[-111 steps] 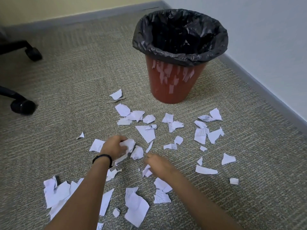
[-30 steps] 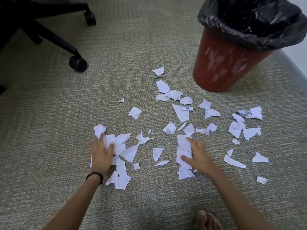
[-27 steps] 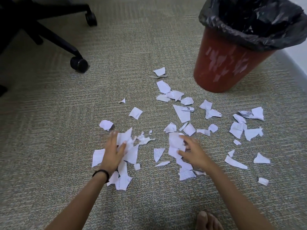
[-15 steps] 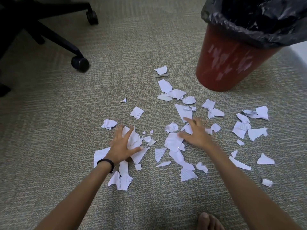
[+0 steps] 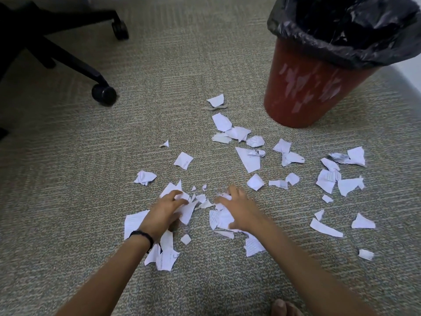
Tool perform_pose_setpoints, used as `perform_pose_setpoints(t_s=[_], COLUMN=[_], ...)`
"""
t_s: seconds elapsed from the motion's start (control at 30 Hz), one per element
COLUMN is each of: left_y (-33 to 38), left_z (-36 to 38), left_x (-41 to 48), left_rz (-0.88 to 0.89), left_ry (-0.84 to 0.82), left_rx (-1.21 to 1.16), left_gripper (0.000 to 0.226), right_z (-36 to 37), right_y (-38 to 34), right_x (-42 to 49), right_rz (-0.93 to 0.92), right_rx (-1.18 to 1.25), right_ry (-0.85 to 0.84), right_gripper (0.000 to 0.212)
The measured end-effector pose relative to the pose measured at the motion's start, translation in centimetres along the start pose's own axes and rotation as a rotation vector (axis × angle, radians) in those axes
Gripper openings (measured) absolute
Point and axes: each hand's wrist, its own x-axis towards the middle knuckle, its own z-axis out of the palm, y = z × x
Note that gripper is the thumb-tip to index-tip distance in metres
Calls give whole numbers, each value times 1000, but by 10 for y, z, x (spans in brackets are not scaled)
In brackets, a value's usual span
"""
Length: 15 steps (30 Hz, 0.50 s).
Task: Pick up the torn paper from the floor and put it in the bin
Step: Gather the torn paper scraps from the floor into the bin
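Several white torn paper pieces (image 5: 249, 159) lie scattered over the carpet. My left hand (image 5: 165, 210), a black band on its wrist, curls around a bunch of scraps (image 5: 186, 209) at centre. My right hand (image 5: 241, 208) is close beside it, its fingers closed over another clump of scraps (image 5: 221, 218). Both hands rest low on the floor. The red bin (image 5: 303, 87) with a black liner (image 5: 346, 28) stands upright at the upper right, well beyond my hands. More scraps (image 5: 348, 185) lie to the right, below the bin.
A black office chair base (image 5: 68, 58) with castors (image 5: 104, 95) occupies the upper left. A grey skirting and pale wall (image 5: 407, 76) run behind the bin. My bare toes (image 5: 282, 307) show at the bottom edge. Loose scraps (image 5: 164, 254) lie under my left wrist.
Both hands have drawn back toward me and together, raking scraps into two clumps. My fingers went from spread flat to curled around paper. The view has shifted little.
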Motion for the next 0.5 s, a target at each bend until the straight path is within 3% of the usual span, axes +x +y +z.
perform_pose_setpoints(t_s=[0.17, 0.33, 0.4, 0.5], left_y=[3, 14, 33, 80], left_z=[4, -9, -25, -59], left_x=[7, 25, 37, 68], left_rz=[-33, -70, -56, -15], left_ry=[70, 122, 165, 253], left_rx=[-65, -153, -283, -484], left_gripper=[28, 13, 6, 20], right_z=[14, 0, -16, -54], right_y=[1, 20, 35, 58], right_x=[-10, -17, -24, -40], right_rz=[-58, 10, 100, 184], right_rx=[145, 328, 536, 778], right_ry=[26, -56, -14, 155], right_gripper=[47, 41, 42, 44])
